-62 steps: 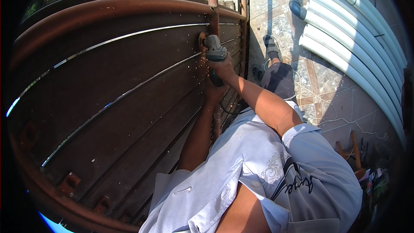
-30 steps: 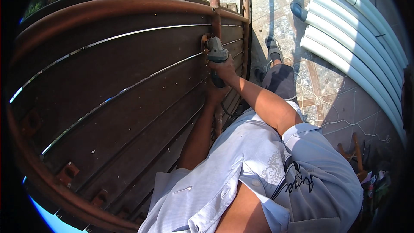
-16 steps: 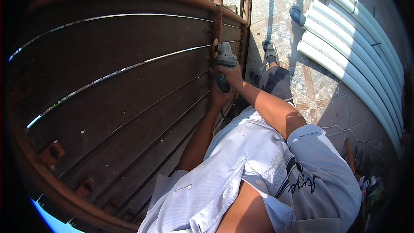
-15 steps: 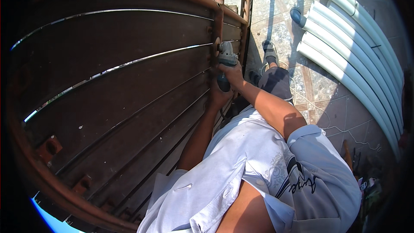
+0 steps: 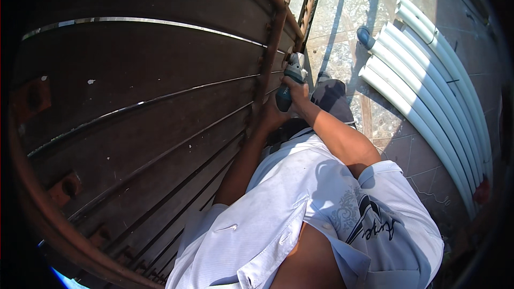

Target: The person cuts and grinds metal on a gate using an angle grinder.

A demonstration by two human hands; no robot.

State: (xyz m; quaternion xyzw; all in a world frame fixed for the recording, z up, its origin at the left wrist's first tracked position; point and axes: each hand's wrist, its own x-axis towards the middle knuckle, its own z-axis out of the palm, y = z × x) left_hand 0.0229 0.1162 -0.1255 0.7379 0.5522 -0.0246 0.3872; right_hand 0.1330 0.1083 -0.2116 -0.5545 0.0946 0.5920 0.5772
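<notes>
shifted since the earlier frame: angle grinder, which overlapped the rust-brown upright tube before and now sits to its right, near the gate's far end; both hands have travelled with it, and the gate stands more steeply in view.

slatted metal gate: dark brown boards in a rust-brown tubular frame, occupying the left half; light shows through narrow gaps between boards.

floor: patterned paving, partly in sun, partly in shade.

white pipes: several, lying side by side on the floor at right, well apart from the hands; one ends in a dark blue-grey elbow fitting.

person: pale short-sleeved shirt, open at the lower front; dark trouser leg beyond the right forearm.

grinder: grey head pointing away from the wearer, teal body slanting back toward the left palm.

right hand: fingers closed around the forward body, directly behind the head.

left hand: wrapped about the rear of the body, below and left of the right hand; the tool thus lies within both grips, its head projecting past them. disc contact with the gate cannot be determined.

holed bracket: fixed at the gate's near edge.

pale cord: loose on the shaded floor, lower right.
</notes>
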